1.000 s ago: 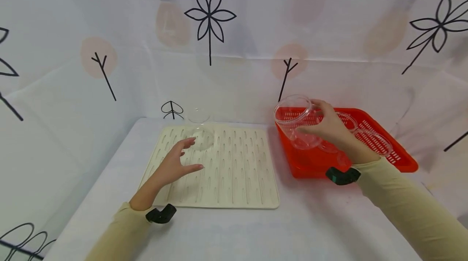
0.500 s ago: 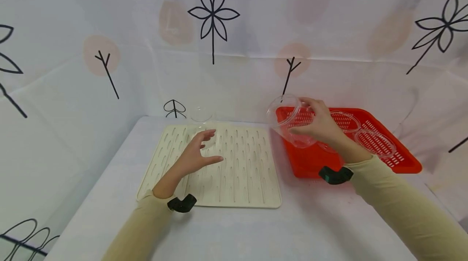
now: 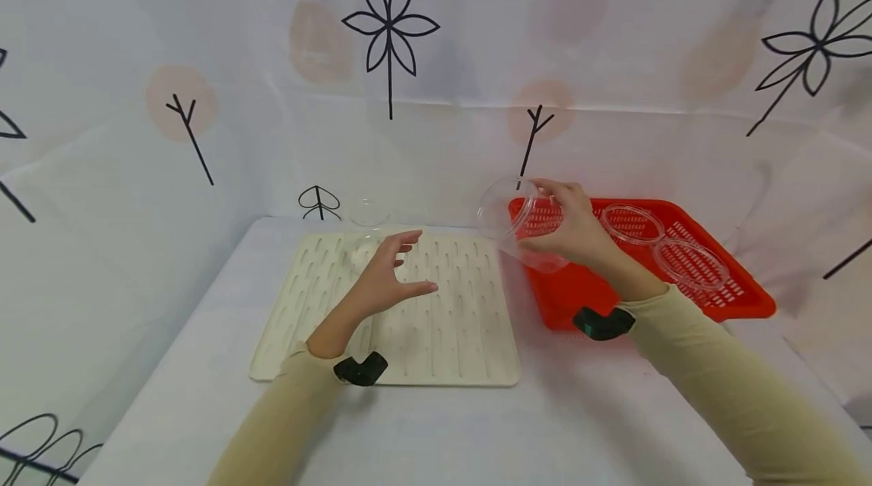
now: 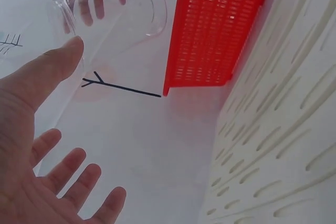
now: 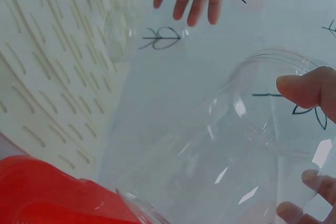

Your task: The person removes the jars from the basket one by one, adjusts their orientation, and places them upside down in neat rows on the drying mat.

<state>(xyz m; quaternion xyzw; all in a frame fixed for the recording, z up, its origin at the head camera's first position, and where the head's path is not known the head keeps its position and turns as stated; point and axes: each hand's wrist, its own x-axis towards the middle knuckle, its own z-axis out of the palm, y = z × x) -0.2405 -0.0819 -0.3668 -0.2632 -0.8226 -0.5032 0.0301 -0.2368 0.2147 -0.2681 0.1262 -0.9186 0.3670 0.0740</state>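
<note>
while the right hand (image 3: 575,225) grips a tilted clear bowl (image 3: 512,222), the left hand (image 3: 384,281) hovers, fingers spread, grip empty

The head camera looked forward and down from above the counter (image 3: 436,425), taking in both arms, the cream mat (image 3: 450,319) and the red basket (image 3: 742,304); the left wrist camera sat close behind the left hand (image 4: 37,145), facing across the mat's edge toward the basket (image 4: 210,30); the right wrist camera, very near the clear tub (image 5: 252,145), faced back over the mat (image 5: 47,77); both wrist views shared mat and tub.
</note>
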